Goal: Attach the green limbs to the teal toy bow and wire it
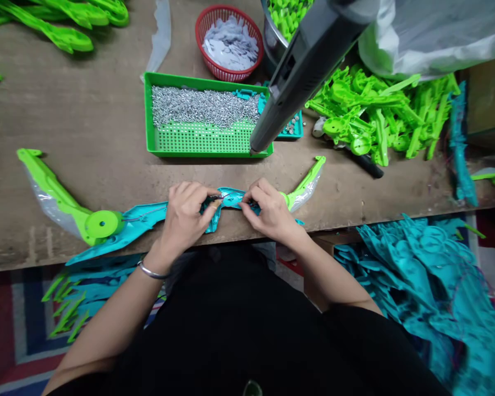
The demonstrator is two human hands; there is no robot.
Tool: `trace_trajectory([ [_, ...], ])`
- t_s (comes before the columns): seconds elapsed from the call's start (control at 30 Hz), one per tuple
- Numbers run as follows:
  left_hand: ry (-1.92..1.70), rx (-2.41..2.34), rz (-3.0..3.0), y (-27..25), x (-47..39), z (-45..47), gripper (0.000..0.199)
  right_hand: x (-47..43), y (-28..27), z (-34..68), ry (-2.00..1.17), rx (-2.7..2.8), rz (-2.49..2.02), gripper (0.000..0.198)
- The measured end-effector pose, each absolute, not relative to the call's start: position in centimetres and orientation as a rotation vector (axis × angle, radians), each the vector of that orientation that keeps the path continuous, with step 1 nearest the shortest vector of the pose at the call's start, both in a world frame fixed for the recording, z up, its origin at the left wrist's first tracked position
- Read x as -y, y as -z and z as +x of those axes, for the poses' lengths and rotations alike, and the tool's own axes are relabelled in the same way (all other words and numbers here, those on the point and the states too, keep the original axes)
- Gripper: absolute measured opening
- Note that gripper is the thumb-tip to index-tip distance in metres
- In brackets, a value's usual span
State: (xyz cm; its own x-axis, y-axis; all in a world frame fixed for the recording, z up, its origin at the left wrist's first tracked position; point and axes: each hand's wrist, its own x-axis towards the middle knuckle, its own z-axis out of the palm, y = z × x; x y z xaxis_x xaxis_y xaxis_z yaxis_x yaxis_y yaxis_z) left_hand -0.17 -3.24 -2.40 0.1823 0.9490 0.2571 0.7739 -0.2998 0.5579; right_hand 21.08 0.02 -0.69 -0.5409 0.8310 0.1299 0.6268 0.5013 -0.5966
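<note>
Hands are pinching the middle of a long teal-and-green plastic toy bow [107, 225] lying along the tabletop's [86, 121] near edge: left hand [185, 212] and right hand [270, 212], each grip clenched on it. It is looking light, stiff and thin-limbed. A green tray of screws [206, 118] is sitting just beyond, limiting room.

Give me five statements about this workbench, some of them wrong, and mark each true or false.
1. Both hands, left hand and right hand, rest on the teal toy piece. True.
2. The green tray holds screws. True.
3. The red basket is full of green parts. False: it holds pale grey pieces.
4. The left wrist wears a bracelet. True.
5. The grey tool lies flat on the bench. False: it hangs slanted over the tray.
</note>
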Motion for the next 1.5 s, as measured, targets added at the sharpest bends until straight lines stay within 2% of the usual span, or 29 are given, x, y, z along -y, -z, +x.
trace_trajectory([
  [0.13, -0.808, -1.719, 2.163, 2.5, 3.3, 0.3, 0.008, 0.1, 0.1, 21.6, -0.734, 2.376, -1.111, 0.010],
  [0.23, -0.846, -1.768, 2.170, 2.7, 3.3, 0.6, 0.004, 0.5, -0.6, 22.5, -0.735, 2.323, -1.094, 0.019],
  [0.4, -0.874, -1.820, 2.088, 3.0, 3.1, 0.8, 0.004, 1.0, -0.6, 23.3, -0.616, 2.290, -1.257, 0.004],
  [0.67, -0.841, -1.779, 2.127, 2.7, 3.2, 0.6, 0.005, 0.7, 0.7, 23.0, -0.401, 2.422, -1.306, 0.010],
  [0.8, -0.855, -1.747, 2.127, 2.5, 3.5, 0.6, 0.010, 0.6, -0.5, 22.9, -0.521, 2.424, -1.278, 0.003],
  [1.0, -0.886, -1.745, 2.185, 2.8, 3.5, 0.6, 0.009, 0.7, -2.0, 19.6, -0.669, 2.322, -1.042, 0.028],
  [1.17, -0.952, -1.718, 2.140, 2.6, 3.9, 0.7, 0.018, 0.0, -1.0, 18.4, -0.687, 2.343, -0.958, 0.015],
  [1.27, -0.962, -1.737, 2.150, 2.4, 4.3, 0.9, 0.013, -0.7, -1.0, 19.1, -0.666, 2.350, -0.995, 0.010],
  [1.5, -0.905, -1.694, 2.194, 2.2, 5.3, 1.1, 0.017, -1.9, -0.6, 19.9, -0.681, 2.439, -1.027, 0.017],
])
